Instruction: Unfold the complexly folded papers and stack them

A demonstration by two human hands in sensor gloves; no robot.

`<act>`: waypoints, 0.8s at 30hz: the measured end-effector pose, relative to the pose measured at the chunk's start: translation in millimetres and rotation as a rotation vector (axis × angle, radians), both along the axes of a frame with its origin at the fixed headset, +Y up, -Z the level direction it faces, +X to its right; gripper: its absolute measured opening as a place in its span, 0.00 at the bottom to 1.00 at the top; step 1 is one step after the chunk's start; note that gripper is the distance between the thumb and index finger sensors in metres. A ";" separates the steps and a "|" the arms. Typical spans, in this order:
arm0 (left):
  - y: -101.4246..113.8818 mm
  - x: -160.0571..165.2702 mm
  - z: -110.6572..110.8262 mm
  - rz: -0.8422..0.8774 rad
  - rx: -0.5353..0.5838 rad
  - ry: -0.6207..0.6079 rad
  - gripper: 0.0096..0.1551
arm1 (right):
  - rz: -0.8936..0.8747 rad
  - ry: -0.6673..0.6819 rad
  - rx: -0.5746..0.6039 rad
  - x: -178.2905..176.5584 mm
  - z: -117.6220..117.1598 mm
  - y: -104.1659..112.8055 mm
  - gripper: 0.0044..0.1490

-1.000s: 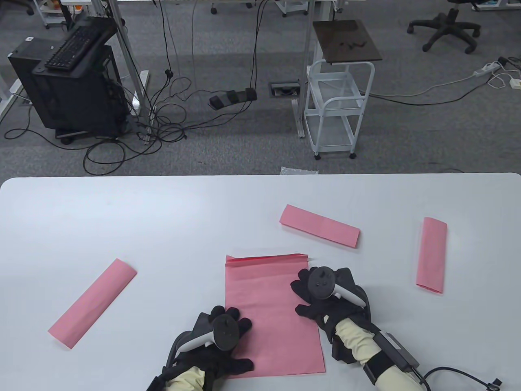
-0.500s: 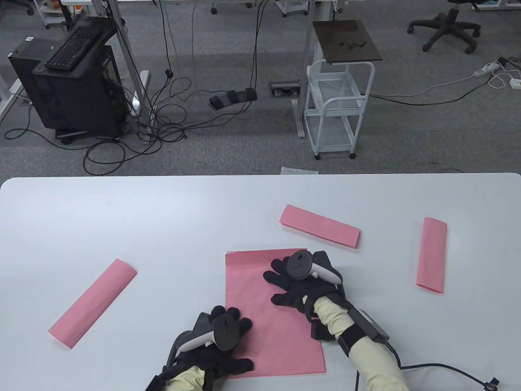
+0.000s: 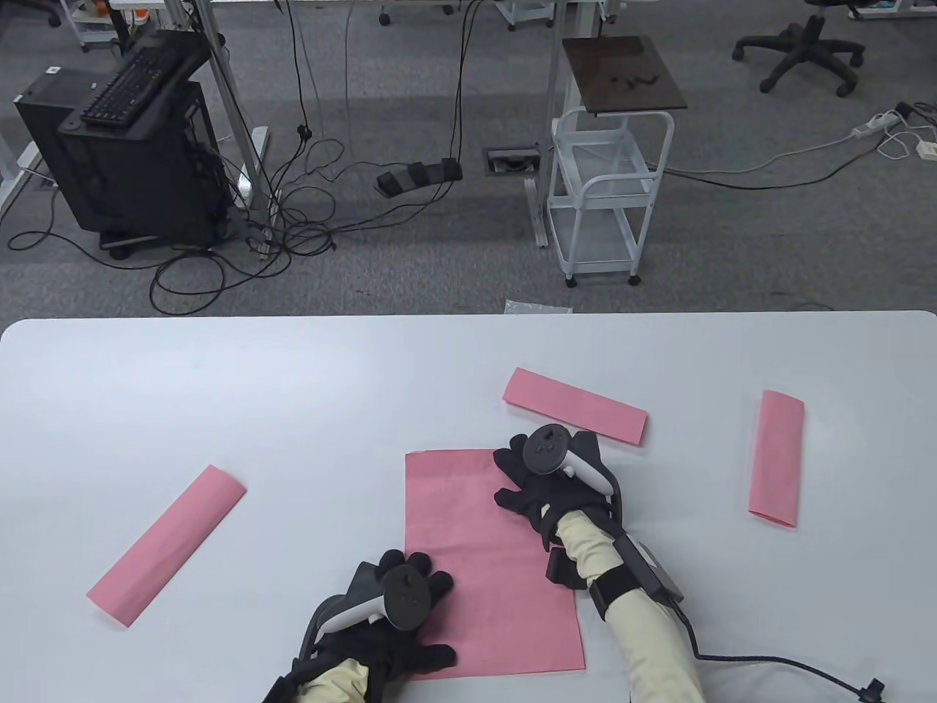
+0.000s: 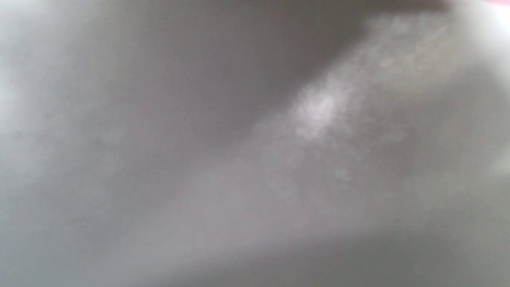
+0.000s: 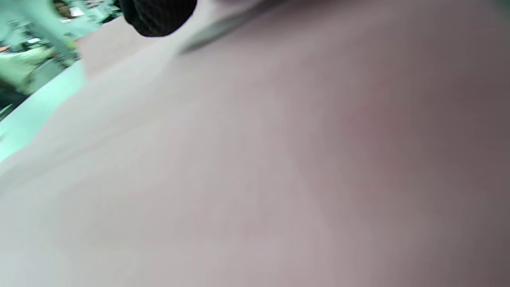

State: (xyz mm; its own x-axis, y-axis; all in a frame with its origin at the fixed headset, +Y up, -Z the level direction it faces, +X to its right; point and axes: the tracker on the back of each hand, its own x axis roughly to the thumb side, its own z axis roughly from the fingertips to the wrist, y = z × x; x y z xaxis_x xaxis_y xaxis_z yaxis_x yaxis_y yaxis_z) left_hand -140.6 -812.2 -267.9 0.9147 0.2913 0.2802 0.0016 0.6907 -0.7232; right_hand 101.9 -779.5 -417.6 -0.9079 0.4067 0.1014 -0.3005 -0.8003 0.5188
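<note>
An unfolded pink sheet (image 3: 476, 556) lies flat at the front middle of the white table (image 3: 293, 381). My left hand (image 3: 410, 578) rests on its lower left part with fingers spread. My right hand (image 3: 542, 461) lies flat on the sheet's upper right corner, fingers straight. Three folded pink papers lie around: one (image 3: 167, 545) at the left, one (image 3: 575, 406) just beyond my right hand, one (image 3: 776, 458) at the right. The right wrist view shows blurred pink paper (image 5: 318, 159) and one fingertip (image 5: 157, 16). The left wrist view is a grey blur.
The table's far edge runs across the middle of the table view. Beyond it on the floor stand a white trolley (image 3: 607, 198), a black computer stand (image 3: 124, 154) and loose cables. A cable (image 3: 790, 666) trails from my right wrist.
My right hand slid from the sheet's right edge up to its top right corner, and the raised fold at the top now lies flat. My left hand stayed put.
</note>
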 end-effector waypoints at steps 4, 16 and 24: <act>0.1 0.0 0.0 0.000 0.001 0.003 0.58 | -0.043 0.130 0.072 1.8 38.5 17.3 0.44; 0.6 0.5 -0.2 0.001 0.005 0.013 0.58 | 0.117 0.318 -0.160 41.2 130.6 -19.3 0.50; 20.1 42.9 1.1 0.017 0.121 -0.039 0.45 | 0.072 0.290 -0.148 42.0 131.7 -21.2 0.50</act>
State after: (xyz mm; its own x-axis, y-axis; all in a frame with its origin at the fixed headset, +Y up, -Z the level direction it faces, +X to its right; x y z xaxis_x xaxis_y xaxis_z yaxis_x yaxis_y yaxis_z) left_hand -97.7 -792.1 -266.8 0.8975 0.2688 0.3497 0.0154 0.7732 -0.6340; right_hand 143.8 -800.7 -286.0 -0.8767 0.3722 0.3047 -0.0687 -0.7239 0.6865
